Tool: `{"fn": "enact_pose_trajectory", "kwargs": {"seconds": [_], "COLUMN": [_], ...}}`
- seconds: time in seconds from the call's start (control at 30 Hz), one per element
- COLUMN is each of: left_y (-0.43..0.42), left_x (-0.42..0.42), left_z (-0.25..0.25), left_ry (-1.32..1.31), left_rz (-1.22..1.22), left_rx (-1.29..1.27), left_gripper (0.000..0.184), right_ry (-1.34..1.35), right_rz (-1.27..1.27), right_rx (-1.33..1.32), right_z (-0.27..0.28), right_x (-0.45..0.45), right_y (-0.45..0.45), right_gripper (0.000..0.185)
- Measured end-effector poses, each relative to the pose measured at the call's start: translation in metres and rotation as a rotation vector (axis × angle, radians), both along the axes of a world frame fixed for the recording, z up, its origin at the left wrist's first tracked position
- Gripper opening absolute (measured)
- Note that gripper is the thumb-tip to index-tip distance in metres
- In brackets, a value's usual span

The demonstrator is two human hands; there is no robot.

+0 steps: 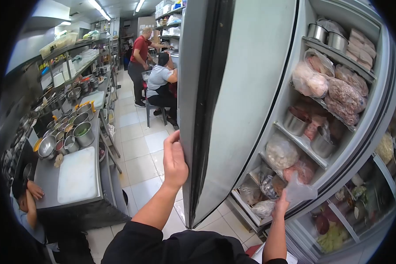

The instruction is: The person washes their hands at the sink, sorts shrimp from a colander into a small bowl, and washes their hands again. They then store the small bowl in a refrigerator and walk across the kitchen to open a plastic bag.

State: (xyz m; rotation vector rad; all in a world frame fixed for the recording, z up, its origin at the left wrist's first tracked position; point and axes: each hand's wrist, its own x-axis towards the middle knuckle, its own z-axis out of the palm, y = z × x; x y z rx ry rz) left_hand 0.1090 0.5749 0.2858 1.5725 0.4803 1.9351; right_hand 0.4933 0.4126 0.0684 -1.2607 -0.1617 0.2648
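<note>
My left hand (175,163) is wrapped round the outer edge of the open refrigerator door (251,75), which stands upright in front of me. My right hand (280,206) pinches a translucent plastic bag (301,189) in front of the lower shelves; whether anything is inside it I cannot tell. Just behind that bag lies a bag of pink meat (300,169), beside a bag of pale pieces (280,152). More bagged food (264,209) fills the bottom shelf below my right hand.
Higher shelves hold metal pots (337,42) and bagged minced meat (346,99). At left, a steel counter (46,180) carries a white cutting board (78,174) and several pots. A person's hand (34,190) rests there. Two people (138,57) work down the tiled aisle.
</note>
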Motion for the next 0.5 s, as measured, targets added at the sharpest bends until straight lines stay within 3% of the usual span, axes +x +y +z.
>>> {"fn": "enact_pose_trajectory", "kwargs": {"seconds": [0.07,0.1,0.13,0.17,0.2,0.23,0.27,0.3,0.37,0.47,0.5], "left_y": [-0.015,-0.026,-0.038,-0.037,-0.033,-0.027,-0.026,-0.030,-0.032,0.002,0.002], "left_x": [0.004,-0.003,-0.007,-0.001,0.020,0.048,0.073,0.095,0.134,0.187,0.186], "left_z": [0.015,0.022,0.022,0.023,0.020,0.013,0.006,0.002,0.000,-0.027,-0.014], "left_ry": [-0.040,0.057,0.156,0.316,0.494,0.670,0.844,0.914,1.021,0.869,1.460], "left_rz": [0.252,0.106,-0.061,-0.345,-0.473,-0.600,-0.711,-0.602,-0.315,-0.025,-0.206], "left_rx": [0.348,0.483,0.603,0.699,0.731,0.781,0.843,0.953,1.178,1.349,1.091], "left_gripper": [0.043,0.043,0.046,0.046,0.049,0.052,0.055,0.057,0.060,0.064,0.061], "right_ry": [-0.013,-0.111,-0.105,-0.242,-0.222,-0.398,-0.300,-0.451,-0.839,-1.199,-1.077], "right_rz": [0.029,0.041,0.151,0.222,0.294,0.315,0.439,0.497,0.541,0.457,0.545], "right_rx": [-0.121,-0.087,-0.296,-0.239,-0.450,-0.459,-0.574,-0.434,-0.468,-0.568,-0.648], "right_z": [-0.005,0.004,0.012,0.001,0.028,0.047,0.085,0.088,0.093,0.108,0.123], "right_x": [-0.001,-0.011,-0.013,-0.008,-0.024,-0.038,-0.055,-0.056,-0.056,-0.068,-0.072], "right_y": [0.022,0.036,0.037,0.045,0.045,0.048,0.047,0.051,0.062,0.072,0.065], "right_gripper": [0.027,0.027,0.029,0.029,0.049,0.047,0.044,0.043,0.042,0.044,0.046]}}
